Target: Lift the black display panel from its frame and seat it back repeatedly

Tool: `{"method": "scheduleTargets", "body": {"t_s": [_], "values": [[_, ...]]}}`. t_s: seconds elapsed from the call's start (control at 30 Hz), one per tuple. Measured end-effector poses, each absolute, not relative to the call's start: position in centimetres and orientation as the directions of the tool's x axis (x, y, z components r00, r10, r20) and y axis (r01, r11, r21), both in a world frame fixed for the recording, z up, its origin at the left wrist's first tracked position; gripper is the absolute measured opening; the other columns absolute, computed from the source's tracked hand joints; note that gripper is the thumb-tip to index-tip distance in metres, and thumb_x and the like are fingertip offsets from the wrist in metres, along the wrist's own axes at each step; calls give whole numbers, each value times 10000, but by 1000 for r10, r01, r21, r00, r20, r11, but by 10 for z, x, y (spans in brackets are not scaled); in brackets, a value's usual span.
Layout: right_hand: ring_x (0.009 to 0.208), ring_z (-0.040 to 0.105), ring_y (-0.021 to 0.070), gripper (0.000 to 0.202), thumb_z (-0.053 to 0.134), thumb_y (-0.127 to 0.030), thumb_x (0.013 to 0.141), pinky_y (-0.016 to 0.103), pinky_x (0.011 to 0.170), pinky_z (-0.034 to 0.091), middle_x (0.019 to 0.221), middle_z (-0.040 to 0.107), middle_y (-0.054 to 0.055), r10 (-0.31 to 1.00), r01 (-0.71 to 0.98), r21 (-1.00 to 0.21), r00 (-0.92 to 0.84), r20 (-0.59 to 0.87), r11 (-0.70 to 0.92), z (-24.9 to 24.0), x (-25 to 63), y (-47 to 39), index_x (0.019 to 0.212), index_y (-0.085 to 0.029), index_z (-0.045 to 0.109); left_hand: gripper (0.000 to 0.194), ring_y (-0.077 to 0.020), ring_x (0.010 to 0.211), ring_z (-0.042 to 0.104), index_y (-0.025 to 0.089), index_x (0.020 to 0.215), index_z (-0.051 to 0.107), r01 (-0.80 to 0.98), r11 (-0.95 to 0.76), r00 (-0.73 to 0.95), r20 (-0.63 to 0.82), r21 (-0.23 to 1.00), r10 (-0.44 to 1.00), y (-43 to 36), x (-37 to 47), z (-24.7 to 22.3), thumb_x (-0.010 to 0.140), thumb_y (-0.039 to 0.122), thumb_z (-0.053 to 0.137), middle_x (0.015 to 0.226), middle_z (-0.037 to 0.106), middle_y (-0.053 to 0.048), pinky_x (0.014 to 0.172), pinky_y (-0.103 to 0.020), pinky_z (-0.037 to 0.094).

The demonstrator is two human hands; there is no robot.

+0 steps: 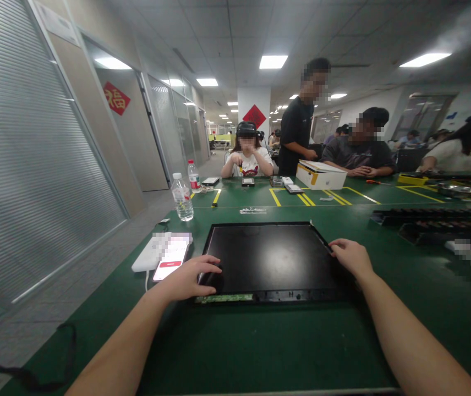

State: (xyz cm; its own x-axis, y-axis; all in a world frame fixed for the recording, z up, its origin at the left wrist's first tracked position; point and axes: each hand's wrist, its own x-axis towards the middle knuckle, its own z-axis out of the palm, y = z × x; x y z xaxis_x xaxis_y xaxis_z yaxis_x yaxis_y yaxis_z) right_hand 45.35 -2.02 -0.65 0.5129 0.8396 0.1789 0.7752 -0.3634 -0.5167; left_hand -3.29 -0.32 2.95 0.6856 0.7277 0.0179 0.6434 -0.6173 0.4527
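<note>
A flat black display panel in a thin black frame lies on the green table, its dark screen facing up. Along its near edge, at the left, runs a green circuit board strip. My left hand rests over the panel's left edge with its fingers apart. At the right edge, near the upper corner, my right hand has its thumb and fingers pinched on the frame.
Left of the panel lie a lit phone and a white device with a cable. Two water bottles stand behind them. A white box and people are across the green table; black trays lie right.
</note>
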Motion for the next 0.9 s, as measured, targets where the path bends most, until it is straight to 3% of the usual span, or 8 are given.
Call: {"method": "scheduleTargets", "body": {"t_s": [0.1, 0.23, 0.6, 0.77, 0.9], "values": [[801, 667, 210, 312, 510, -301, 797, 285, 654, 441, 795, 748, 30, 844, 770, -530, 507, 172, -355, -6, 453, -21, 945, -231, 776, 564, -336, 1354, 456, 279, 1282, 661, 686, -581, 639, 21, 438, 769, 0, -36, 24, 774, 518, 713, 1495, 473, -107, 1106, -474, 390], [783, 666, 200, 316, 505, -297, 801, 277, 643, 436, 773, 742, 27, 856, 759, -551, 496, 143, -348, -6, 454, -20, 960, -225, 769, 665, -367, 1393, 400, 279, 1336, 622, 702, -552, 623, -12, 450, 782, 2, -38, 19, 731, 525, 751, 1533, 417, -126, 1120, -505, 368], [832, 674, 222, 312, 508, -299, 797, 288, 667, 447, 855, 753, 41, 866, 805, -484, 470, 169, -343, -8, 454, -19, 950, -238, 772, 474, -327, 1402, 411, 314, 1249, 676, 607, -607, 696, 25, 513, 718, -2, -34, 21, 780, 345, 737, 1575, 362, -70, 1108, -449, 398], [826, 675, 221, 321, 489, -306, 802, 287, 659, 451, 846, 747, 38, 872, 805, -489, 462, 163, -335, -10, 459, -18, 948, -247, 769, 444, -334, 1389, 425, 289, 1220, 688, 584, -609, 689, 69, 536, 721, 2, -35, 14, 784, 361, 728, 1562, 382, -91, 1087, -455, 422], [822, 676, 214, 306, 504, -292, 793, 277, 653, 447, 869, 750, 33, 874, 819, -476, 450, 185, -321, -12, 461, -18, 941, -248, 769, 525, -346, 1375, 437, 275, 1254, 665, 621, -592, 631, 120, 514, 766, 3, -31, 12, 758, 425, 752, 1537, 409, -105, 1107, -480, 403]]}}
